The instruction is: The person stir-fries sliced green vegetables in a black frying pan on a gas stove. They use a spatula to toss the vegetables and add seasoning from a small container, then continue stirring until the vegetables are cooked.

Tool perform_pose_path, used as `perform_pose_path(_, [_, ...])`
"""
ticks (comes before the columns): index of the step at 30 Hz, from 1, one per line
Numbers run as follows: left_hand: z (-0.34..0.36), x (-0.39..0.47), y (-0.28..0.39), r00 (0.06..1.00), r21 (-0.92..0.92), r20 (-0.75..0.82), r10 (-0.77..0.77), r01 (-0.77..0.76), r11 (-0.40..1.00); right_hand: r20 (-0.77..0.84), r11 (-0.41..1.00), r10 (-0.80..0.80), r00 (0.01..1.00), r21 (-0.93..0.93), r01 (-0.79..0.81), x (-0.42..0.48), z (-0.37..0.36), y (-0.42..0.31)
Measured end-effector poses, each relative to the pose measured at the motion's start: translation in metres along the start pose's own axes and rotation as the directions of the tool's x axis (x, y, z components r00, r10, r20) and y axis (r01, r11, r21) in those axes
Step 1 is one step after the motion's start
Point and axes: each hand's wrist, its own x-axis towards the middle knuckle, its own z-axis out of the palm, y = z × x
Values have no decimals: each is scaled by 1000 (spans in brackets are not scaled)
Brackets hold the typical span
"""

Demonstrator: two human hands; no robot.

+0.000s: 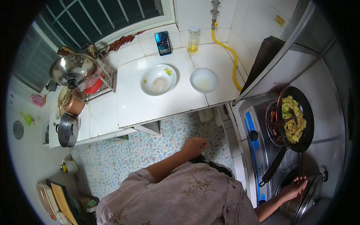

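My right hand (297, 186) is shut on a pair of chopsticks (303, 166) at the stove's near right, beside a pot with a shiny metal lid (308, 200). Beyond it, a black wok (308, 135) sits on the gas stove (256, 164) over a glowing burner. Sliced, cooked vegetables (298, 128) fill its base, and a spatula (284, 123) rests in them with its handle over the rim. The wok's long handle (274, 167) points towards me. In front of my body, my left hand (195, 146) hangs with curled fingers; no held thing is visible.
The white tiled counter (174, 105) carries a bowl with green scraps (159, 90), a smaller white bowl (204, 89), a leaning phone (163, 43) and a jar of yellow liquid (193, 42). A yellow gas hose (234, 64) runs behind. Pots and a rack (105, 81) stand left.
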Motion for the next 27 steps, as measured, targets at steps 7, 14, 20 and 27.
perform_pose_path(7, [10,15,2,995,-26,10,98,-98,995,0,994,-70,998,-90,70,-7,0,-11])
perform_pose_path(14, [11,25,10,985,-26,14,174,-173,985,27,987,-71,997,-142,74,-10,-3,-20])
perform_pose_path(20, [-1,57,56,963,-70,22,267,-265,962,-51,986,-36,998,-164,27,-16,-2,-27])
perform_pose_path(27, [-17,116,148,766,52,-166,622,-623,781,-29,990,-52,998,-134,48,-18,-20,-21])
